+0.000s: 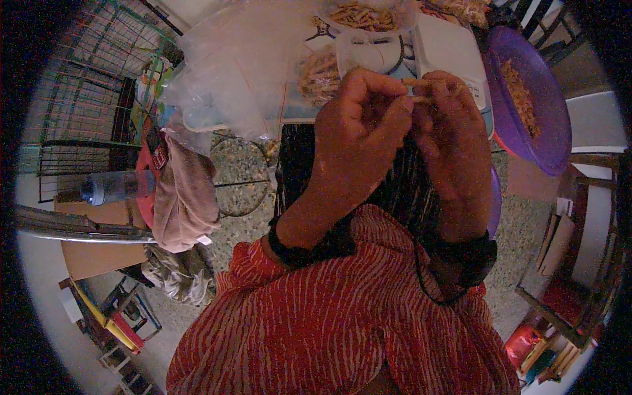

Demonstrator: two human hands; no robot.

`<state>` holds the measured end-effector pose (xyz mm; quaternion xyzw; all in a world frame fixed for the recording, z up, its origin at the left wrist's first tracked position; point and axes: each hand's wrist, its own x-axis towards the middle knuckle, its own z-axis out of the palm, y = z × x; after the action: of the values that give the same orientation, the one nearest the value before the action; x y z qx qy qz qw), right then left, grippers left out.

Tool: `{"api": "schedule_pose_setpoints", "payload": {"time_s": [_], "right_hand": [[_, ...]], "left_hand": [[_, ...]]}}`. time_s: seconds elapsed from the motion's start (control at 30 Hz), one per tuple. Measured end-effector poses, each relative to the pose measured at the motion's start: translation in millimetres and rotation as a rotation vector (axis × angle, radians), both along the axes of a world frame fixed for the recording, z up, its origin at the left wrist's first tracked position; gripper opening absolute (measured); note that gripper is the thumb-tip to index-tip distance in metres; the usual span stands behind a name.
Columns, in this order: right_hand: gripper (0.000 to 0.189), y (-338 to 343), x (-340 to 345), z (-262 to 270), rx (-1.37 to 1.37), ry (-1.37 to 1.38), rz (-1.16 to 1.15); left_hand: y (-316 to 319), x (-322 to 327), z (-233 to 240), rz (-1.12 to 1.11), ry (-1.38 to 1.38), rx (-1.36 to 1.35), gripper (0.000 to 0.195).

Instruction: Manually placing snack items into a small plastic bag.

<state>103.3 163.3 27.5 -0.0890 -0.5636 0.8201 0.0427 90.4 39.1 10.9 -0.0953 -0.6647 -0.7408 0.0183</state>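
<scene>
My left hand (pixel 363 116) and my right hand (pixel 452 123) meet fingertip to fingertip above the near edge of a low table. Two thin, pale stick-like pieces (pixel 419 99) show between them, pinched by the fingers of both hands; they look like snack sticks. Just beyond the left hand lies a clear plastic bag of brown stick-shaped snacks (pixel 318 74). Behind the hands stands a translucent plastic tub (pixel 373 52), and farther back a bowl of similar sticks (pixel 363 17). Partly covered by the right hand is a white digital scale (pixel 452 47).
Clear plastic bags (pixel 237 69) spread over the table's left side. A purple basin (pixel 550 108) with orange-brown crumbly food leans at the right. Leftward are a brown cloth (pixel 182 192), a water bottle (pixel 116 187) and a wire cage (pixel 89 94). Black plastic sheeting (pixel 296 163) hangs below the hands.
</scene>
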Motion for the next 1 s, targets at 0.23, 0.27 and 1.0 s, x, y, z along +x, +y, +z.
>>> {"api": "schedule_pose_setpoints", "payload": {"time_s": [0.23,0.27,1.0], "right_hand": [[0.019,-1.3,2.9,4.9,0.036,-0.039,0.02],[0.019,-1.6,3.4,5.1,0.04,-0.042,0.019],[0.019,-3.4,1.8,3.9,0.182,-0.022,0.011]], "left_hand": [[0.7,-1.3,-1.5,0.009,0.014,0.004,0.014],[0.8,-1.6,-1.3,0.008,0.011,0.012,0.014],[3.0,-4.5,0.5,0.013,-0.025,0.096,0.03]]}}
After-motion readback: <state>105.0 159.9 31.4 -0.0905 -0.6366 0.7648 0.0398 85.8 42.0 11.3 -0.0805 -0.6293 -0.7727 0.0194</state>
